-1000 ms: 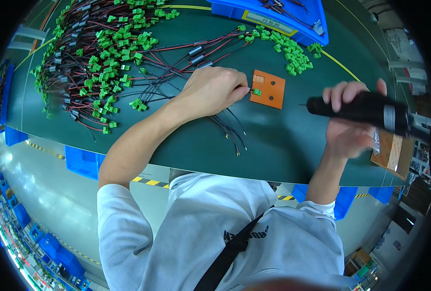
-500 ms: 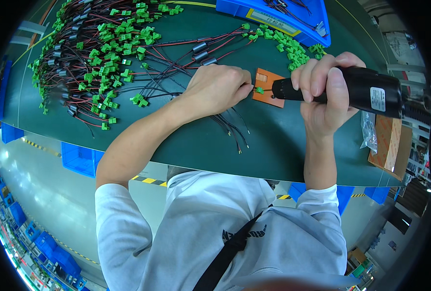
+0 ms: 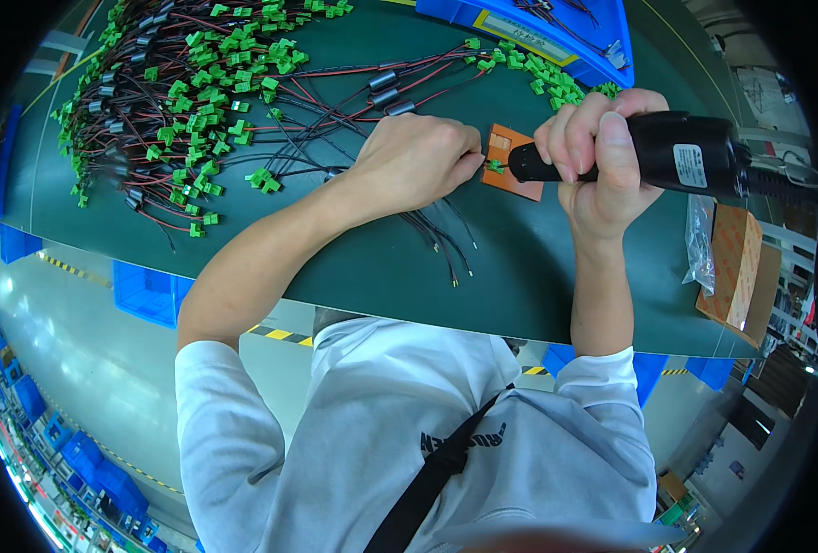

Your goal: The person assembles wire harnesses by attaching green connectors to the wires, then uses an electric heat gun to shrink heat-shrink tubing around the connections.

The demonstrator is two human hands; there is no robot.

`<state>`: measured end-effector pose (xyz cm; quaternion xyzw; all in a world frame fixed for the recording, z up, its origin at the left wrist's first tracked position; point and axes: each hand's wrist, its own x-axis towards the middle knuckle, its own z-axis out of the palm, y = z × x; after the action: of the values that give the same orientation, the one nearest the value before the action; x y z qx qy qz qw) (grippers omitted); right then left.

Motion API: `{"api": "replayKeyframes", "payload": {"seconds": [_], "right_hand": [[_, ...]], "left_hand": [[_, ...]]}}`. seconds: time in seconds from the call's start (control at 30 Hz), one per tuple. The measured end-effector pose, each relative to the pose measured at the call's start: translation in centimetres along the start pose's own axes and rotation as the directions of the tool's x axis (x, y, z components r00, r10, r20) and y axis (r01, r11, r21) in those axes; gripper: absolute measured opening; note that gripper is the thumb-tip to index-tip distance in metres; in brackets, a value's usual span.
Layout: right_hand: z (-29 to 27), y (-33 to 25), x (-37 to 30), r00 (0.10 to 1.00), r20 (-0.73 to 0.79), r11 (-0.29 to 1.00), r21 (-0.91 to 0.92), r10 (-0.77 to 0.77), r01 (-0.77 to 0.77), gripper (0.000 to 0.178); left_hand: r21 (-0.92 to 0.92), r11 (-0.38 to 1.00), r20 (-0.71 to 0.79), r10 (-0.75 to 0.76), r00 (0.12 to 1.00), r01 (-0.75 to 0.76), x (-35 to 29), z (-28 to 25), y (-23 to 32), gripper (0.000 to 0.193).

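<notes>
My right hand is wrapped round a black electric screwdriver, held nearly level with its nose pointing left. That nose is over an orange fixture block lying on the table. A small green terminal connector sits on the block, right by the screwdriver's tip. Just left of the block, my left hand is closed, thumb and forefinger pinched on a black wire at the connector; the fingers hide most of it. Loose black wires with bare ends trail out below this hand.
A large heap of red-and-black cables with green connectors covers the table's left. More green connectors lie by a blue bin at the back. On the right are a clear plastic bag and an open cardboard box.
The screwdriver's rear end has swung slightly up and left with my right hand, and its nose has shifted a little left. My left hand stays by the orange block.
</notes>
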<state>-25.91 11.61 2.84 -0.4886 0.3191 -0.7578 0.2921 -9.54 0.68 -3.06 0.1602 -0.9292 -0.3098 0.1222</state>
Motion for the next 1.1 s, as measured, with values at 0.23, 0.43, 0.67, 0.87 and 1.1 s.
{"api": "replayKeyframes", "payload": {"seconds": [0.23, 0.43, 0.67, 0.87, 1.1], "right_hand": [[1.0, 0.1, 0.1, 0.998, -0.056, 0.998, -0.059, 0.008, -0.011, 0.017], [1.1, 0.1, 0.2, 0.999, -0.049, 0.998, -0.055, 0.006, -0.008, 0.012], [1.1, -0.3, 0.0, 0.999, -0.035, 0.974, -0.227, 0.009, -0.017, 0.018], [-0.1, -0.7, 0.5, 0.999, 0.000, 0.998, -0.056, -0.038, 0.038, 0.020], [-0.1, -0.2, 0.1, 0.998, -0.064, 0.998, -0.059, -0.002, -0.002, 0.015]], "left_hand": [[0.008, 1.000, -0.015, 0.007, 1.000, -0.007, 0.0, 0.2, -0.2, 0.020], [0.004, 1.000, -0.009, -0.005, 1.000, 0.005, 0.0, 0.0, 0.0, 0.020], [0.000, 1.000, -0.004, 0.008, 1.000, -0.008, 0.1, 0.0, 0.1, 0.020], [-0.019, 1.000, -0.005, -0.005, 1.000, 0.005, 0.0, 0.0, 0.2, 0.021], [-0.032, 0.999, 0.004, -0.025, 1.000, 0.025, 0.1, 0.0, 0.3, 0.021]]}}
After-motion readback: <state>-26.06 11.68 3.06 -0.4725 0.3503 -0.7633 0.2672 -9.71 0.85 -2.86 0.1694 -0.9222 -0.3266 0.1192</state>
